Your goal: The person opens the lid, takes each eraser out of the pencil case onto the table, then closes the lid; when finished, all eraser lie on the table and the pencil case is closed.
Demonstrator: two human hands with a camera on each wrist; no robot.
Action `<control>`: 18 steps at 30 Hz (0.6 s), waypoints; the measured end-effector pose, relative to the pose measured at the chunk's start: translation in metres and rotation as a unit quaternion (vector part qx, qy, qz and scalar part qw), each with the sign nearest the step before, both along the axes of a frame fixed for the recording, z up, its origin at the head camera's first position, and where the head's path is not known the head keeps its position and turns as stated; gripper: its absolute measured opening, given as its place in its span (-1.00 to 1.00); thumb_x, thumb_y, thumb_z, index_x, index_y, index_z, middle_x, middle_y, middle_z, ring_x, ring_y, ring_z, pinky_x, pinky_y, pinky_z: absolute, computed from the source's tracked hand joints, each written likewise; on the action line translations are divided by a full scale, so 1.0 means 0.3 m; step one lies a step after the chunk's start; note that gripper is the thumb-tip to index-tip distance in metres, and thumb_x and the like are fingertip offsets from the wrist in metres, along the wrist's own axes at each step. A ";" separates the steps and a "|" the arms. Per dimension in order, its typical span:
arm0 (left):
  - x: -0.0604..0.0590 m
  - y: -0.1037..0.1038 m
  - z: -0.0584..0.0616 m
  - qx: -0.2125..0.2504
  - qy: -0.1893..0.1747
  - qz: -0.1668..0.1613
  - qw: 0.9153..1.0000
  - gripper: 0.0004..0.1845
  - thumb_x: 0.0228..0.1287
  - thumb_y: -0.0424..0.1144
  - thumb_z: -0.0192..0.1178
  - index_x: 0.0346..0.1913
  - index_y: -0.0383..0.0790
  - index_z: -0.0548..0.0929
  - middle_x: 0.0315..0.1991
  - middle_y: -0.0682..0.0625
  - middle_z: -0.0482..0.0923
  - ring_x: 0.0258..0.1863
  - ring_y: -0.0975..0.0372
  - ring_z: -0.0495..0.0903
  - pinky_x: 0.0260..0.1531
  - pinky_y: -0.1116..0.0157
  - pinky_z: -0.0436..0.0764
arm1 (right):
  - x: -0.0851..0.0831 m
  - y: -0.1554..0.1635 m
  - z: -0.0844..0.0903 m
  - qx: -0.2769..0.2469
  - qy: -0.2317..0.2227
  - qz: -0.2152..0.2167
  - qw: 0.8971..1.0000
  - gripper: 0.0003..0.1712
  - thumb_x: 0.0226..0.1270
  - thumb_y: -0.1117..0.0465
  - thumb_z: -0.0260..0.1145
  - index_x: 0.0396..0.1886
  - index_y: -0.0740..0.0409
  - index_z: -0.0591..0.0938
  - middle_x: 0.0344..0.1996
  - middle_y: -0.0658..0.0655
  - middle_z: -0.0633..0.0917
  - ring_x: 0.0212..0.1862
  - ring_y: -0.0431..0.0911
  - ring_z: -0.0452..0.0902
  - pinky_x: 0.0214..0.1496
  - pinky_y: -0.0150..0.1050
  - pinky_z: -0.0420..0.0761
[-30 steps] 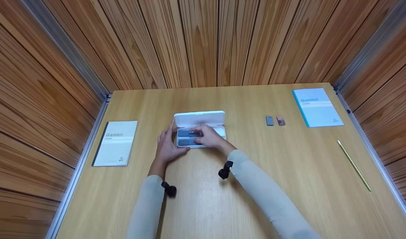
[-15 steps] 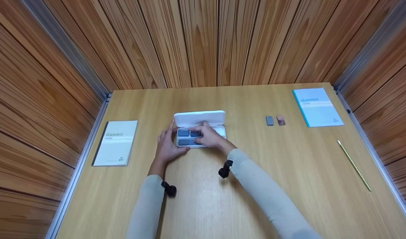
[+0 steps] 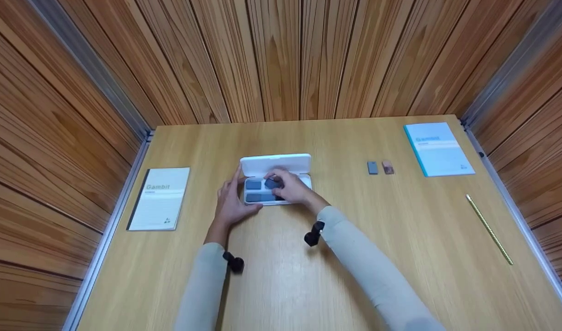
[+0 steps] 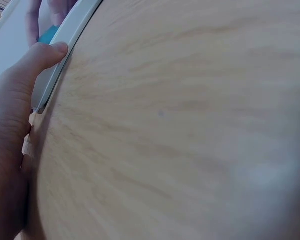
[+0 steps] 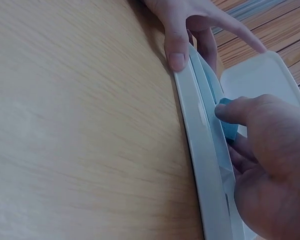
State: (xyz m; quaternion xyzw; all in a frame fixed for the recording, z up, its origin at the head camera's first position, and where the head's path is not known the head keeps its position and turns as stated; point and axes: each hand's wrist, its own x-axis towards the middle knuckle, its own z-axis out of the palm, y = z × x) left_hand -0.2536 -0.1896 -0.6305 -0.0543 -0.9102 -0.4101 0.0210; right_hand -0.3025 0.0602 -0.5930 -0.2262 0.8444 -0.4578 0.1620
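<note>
Blue block [image 3: 272, 183] sat tilted over the open white case [image 5: 195, 130], frame centre, pinched between the right hand's [image 3: 293, 187] thumb and fingers. Left hand [image 3: 232, 202] was spread wide, thumb on the case's near edge, index finger reaching the lid [image 3: 299, 162]. Judged risks: weak pinch, block dropped askew; left thumb lifted, case sliding. "Gambit" was legible on the left notebook [image 3: 157, 202], blurrier on the upper-right notebook [image 3: 442, 156].

Block [image 3: 272, 184] partly covered by right grip [image 3: 292, 187], case [image 4: 75, 23] cropped in left wrist view, small print on left notebook [image 3: 159, 204] illegible
</note>
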 end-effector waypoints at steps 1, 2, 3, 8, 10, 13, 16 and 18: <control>0.001 0.000 0.001 0.002 -0.003 0.001 1.000 0.49 0.03 0.21 0.71 0.89 0.24 -0.11 0.61 -0.05 0.57 0.53 -0.11 0.38 0.61 -0.22 0.26 | -0.002 0.003 -0.003 -0.007 -0.004 -0.007 1.000 -0.55 0.61 0.35 0.35 0.39 -0.02 0.65 0.40 0.25 0.68 0.39 0.11 0.60 0.62 0.14 0.52; 0.001 0.000 0.001 0.004 -0.006 0.003 1.000 0.50 0.03 0.21 0.71 0.89 0.26 -0.12 0.61 -0.04 0.57 0.54 -0.10 0.37 0.62 -0.23 0.26 | 0.000 0.005 0.000 -0.012 -0.009 -0.012 1.000 -0.54 0.61 0.37 0.34 0.40 -0.02 0.64 0.40 0.25 0.70 0.39 0.11 0.61 0.62 0.15 0.52; 0.001 0.000 0.000 0.003 -0.007 0.003 1.000 0.50 0.03 0.21 0.71 0.89 0.27 -0.13 0.62 -0.04 0.56 0.55 -0.10 0.37 0.63 -0.24 0.26 | 0.003 0.006 0.005 -0.015 -0.013 -0.018 1.000 -0.53 0.61 0.39 0.32 0.41 -0.01 0.63 0.39 0.27 0.70 0.37 0.13 0.62 0.59 0.15 0.54; 0.000 0.000 -0.002 0.004 -0.007 0.005 1.000 0.50 0.03 0.22 0.71 0.89 0.30 -0.14 0.62 -0.02 0.55 0.56 -0.10 0.36 0.65 -0.25 0.26 | 0.014 0.002 0.016 -0.032 -0.016 -0.042 0.998 -0.49 0.58 0.48 0.28 0.42 0.09 0.63 0.28 0.32 0.73 0.24 0.15 0.65 0.42 0.08 0.60; 0.000 0.000 -0.001 0.004 -0.005 0.005 1.000 0.49 0.04 0.22 0.71 0.88 0.30 -0.13 0.63 -0.02 0.55 0.56 -0.10 0.36 0.65 -0.25 0.26 | 0.015 0.000 0.016 -0.036 -0.017 -0.050 0.998 -0.49 0.59 0.48 0.28 0.42 0.07 0.64 0.26 0.30 0.74 0.22 0.13 0.65 0.40 0.04 0.60; 0.001 -0.002 0.000 0.005 -0.004 0.005 1.000 0.49 0.03 0.22 0.71 0.88 0.32 -0.13 0.63 -0.01 0.56 0.56 -0.09 0.36 0.64 -0.26 0.27 | 0.016 -0.003 0.016 -0.038 -0.013 -0.058 0.998 -0.48 0.59 0.49 0.28 0.43 0.04 0.65 0.25 0.28 0.74 0.21 0.11 0.66 0.39 0.02 0.62; 0.002 -0.003 -0.001 0.009 -0.006 0.003 1.000 0.49 0.03 0.23 0.71 0.88 0.35 -0.13 0.62 0.00 0.56 0.57 -0.08 0.35 0.64 -0.25 0.27 | 0.016 -0.004 0.020 -0.045 -0.010 -0.059 0.997 -0.47 0.58 0.49 0.29 0.43 0.04 0.67 0.23 0.27 0.74 0.20 0.11 0.66 0.39 0.02 0.63; 0.003 -0.003 -0.003 0.009 -0.008 0.001 1.000 0.49 0.04 0.24 0.70 0.88 0.36 -0.14 0.63 0.00 0.55 0.59 -0.08 0.34 0.64 -0.25 0.27 | 0.016 -0.004 0.022 -0.047 -0.011 -0.060 0.997 -0.47 0.59 0.49 0.30 0.43 0.02 0.68 0.23 0.24 0.74 0.20 0.08 0.66 0.39 0.01 0.63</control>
